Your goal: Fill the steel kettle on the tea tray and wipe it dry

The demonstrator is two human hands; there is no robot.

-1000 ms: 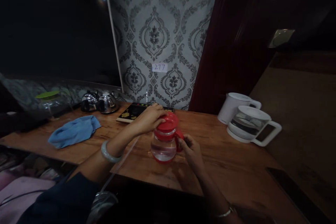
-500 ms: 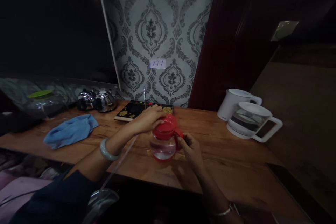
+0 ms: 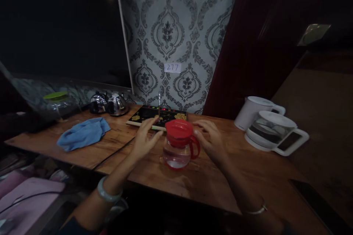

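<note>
A glass pitcher with a red lid and a red handle stands upright on the wooden counter, partly filled with clear liquid. To its left is my left hand, fingers apart and holding nothing. My right hand is on the other side, near the lid and above the handle, with its fingers spread and nothing in them. Behind the pitcher lies a black induction cooktop with gold flowers and a lit red light.
A blue cloth lies at the left, before metal kettles and a glass jar with a green lid. On the right stand a white kettle and a glass kettle with a white handle. A black cord crosses the counter.
My left hand has come off the red lid and moved left. My right hand has let go of the handle and risen beside the lid. The view has shifted slightly.
</note>
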